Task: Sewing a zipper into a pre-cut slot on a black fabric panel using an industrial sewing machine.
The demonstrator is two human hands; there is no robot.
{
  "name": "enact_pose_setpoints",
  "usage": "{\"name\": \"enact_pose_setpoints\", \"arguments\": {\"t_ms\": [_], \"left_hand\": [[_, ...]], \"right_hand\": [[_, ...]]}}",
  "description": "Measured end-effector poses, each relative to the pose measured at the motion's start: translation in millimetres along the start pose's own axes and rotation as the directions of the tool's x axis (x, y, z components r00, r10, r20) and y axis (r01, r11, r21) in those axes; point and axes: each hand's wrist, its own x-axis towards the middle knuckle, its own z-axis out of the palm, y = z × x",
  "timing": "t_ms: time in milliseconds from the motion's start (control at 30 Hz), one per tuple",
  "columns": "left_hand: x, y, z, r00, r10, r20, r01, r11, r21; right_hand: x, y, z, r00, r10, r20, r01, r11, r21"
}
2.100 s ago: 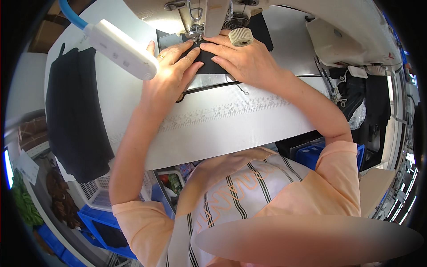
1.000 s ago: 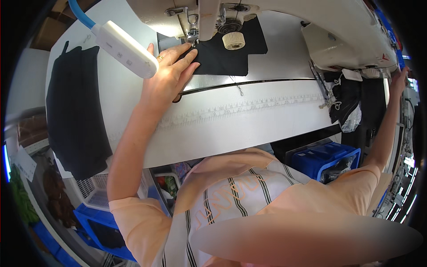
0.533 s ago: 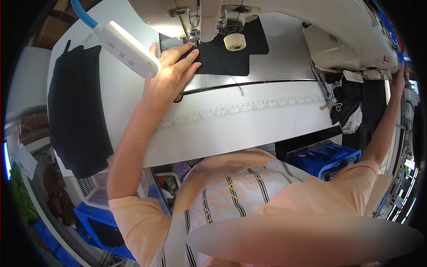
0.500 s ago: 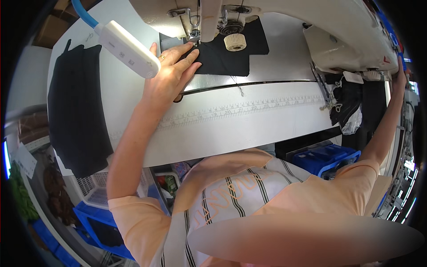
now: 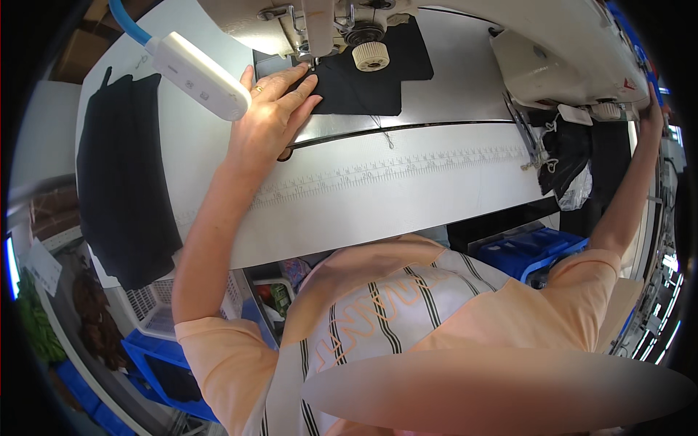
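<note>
My left hand (image 5: 270, 109) lies palm down, fingers stretched and slightly apart, on a piece of black fabric (image 5: 363, 93). Its fingertips rest close to the presser foot (image 5: 313, 62) of a white sewing machine (image 5: 534, 36). The fabric passes beneath the foot and spreads to the right over the metal bed. At the far right, my right hand (image 5: 650, 112) reaches up to the end of the machine; its fingers are mostly hidden there. A cream knurled knob (image 5: 371, 57) sits on the machine head, just right of the needle area.
A stack of black fabric pieces (image 5: 125, 182) hangs over the table's left edge. A white lamp (image 5: 200, 76) on a blue gooseneck hangs above my left wrist. Scissors-like metal tools (image 5: 522, 131) and dark cloth (image 5: 567, 156) lie at right. Blue crates (image 5: 520, 254) stand below.
The whole view has shifted slightly up and left. Both hands and the fabric keep about the same place against the machine.
</note>
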Motion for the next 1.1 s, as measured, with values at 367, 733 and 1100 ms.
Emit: {"name": "enact_pose_setpoints", "arguments": {"t_ms": [367,733,1100], "left_hand": [[-1,-2,1,0.999,-0.035,0.020,0.036,0.999,-0.025],[-1,2,-13,0.996,-0.063,0.059,0.063,0.998,-0.004],[-6,7,-17,0.993,-0.120,-0.003,0.120,0.993,-0.010]], "right_hand": [[-251,15,85,0.481,-0.853,0.205,0.875,0.482,-0.048],[-276,115,279,0.178,-0.378,0.909,0.969,0.226,-0.096],[-376,74,189,0.253,-0.412,0.875,0.937,0.331,-0.115]]}}
